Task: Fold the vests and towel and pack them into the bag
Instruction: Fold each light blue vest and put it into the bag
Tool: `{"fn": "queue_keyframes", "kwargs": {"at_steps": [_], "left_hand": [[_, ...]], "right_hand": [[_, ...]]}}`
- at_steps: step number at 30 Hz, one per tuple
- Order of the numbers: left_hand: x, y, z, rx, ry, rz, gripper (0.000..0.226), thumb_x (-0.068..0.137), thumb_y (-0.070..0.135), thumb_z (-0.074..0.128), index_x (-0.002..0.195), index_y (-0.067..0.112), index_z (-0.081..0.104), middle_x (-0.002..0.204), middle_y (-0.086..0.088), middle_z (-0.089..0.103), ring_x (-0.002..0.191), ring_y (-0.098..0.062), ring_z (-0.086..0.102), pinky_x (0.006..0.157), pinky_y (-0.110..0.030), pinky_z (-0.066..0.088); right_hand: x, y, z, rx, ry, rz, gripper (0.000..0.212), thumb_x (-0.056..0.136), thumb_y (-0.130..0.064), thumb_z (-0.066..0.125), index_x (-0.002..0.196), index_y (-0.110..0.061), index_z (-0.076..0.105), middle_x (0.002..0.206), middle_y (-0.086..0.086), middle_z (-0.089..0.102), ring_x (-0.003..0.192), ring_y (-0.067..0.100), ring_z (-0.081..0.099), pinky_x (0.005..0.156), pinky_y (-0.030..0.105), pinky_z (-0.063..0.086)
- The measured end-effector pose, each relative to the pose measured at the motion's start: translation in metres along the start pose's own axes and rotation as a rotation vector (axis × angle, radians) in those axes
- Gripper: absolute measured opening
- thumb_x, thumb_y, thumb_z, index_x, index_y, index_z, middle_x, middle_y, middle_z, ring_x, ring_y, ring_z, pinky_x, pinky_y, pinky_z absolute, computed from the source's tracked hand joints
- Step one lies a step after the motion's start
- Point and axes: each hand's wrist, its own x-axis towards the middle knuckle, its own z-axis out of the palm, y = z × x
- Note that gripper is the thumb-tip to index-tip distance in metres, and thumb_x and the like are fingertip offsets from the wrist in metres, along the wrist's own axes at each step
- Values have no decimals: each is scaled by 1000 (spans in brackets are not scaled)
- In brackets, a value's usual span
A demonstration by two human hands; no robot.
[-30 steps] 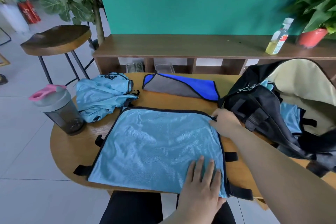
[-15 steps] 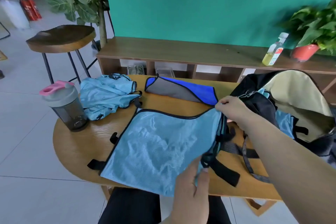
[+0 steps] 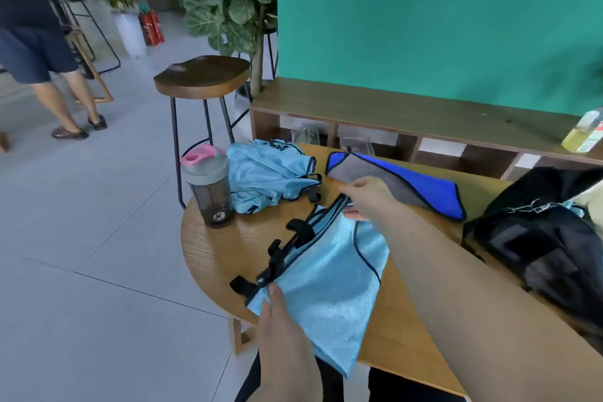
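A light blue vest (image 3: 329,277) with black trim and straps lies folded over on the round wooden table (image 3: 215,254). My right hand (image 3: 368,197) pinches its far corner, and my left hand (image 3: 280,320) pinches its near left corner. A second light blue vest (image 3: 264,176) lies crumpled at the back left of the table. Behind my right hand lies a folded blue and grey towel (image 3: 421,183). The black bag (image 3: 535,232) stands open at the right edge, with something light blue showing inside.
A grey shaker bottle (image 3: 210,186) with a pink lid stands at the table's left edge. A wooden stool (image 3: 202,75) and a low shelf (image 3: 408,114) are behind the table. A yellow bottle (image 3: 584,134) sits on the shelf. A person (image 3: 36,42) stands far left.
The vest lay flat; both hands took its right edge and carried it over to the left, folding it in half. The view has swung to the left.
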Motion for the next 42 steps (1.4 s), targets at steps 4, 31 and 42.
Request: {"fn": "queue_keyframes", "kwargs": {"at_steps": [4, 31, 42], "left_hand": [[34, 1, -25, -165, 50, -73, 34, 93, 42, 68, 120, 23, 72, 106, -1, 76, 95, -24, 70, 81, -39, 55], [133, 38, 64, 925, -337, 329, 34, 102, 27, 66, 134, 19, 59, 109, 2, 66, 80, -10, 61, 66, -23, 50], [100, -27, 35, 1961, -639, 1119, 74, 107, 67, 16, 169, 29, 3, 175, 0, -16, 160, -21, -20, 132, -45, -2]], "right_hand": [[1, 27, 31, -409, -51, -223, 26, 104, -24, 54, 129, -17, 58, 99, 3, 70, 94, 27, 72, 86, 44, 61], [-146, 163, -81, -1149, 322, -61, 74, 99, -75, 33, 162, -37, 30, 160, 0, 31, 144, 28, 29, 116, 43, 39], [-95, 174, -56, -1147, 63, -256, 74, 102, -73, 11, 167, -39, -3, 173, -9, -22, 160, 18, -20, 132, 44, 1]]}}
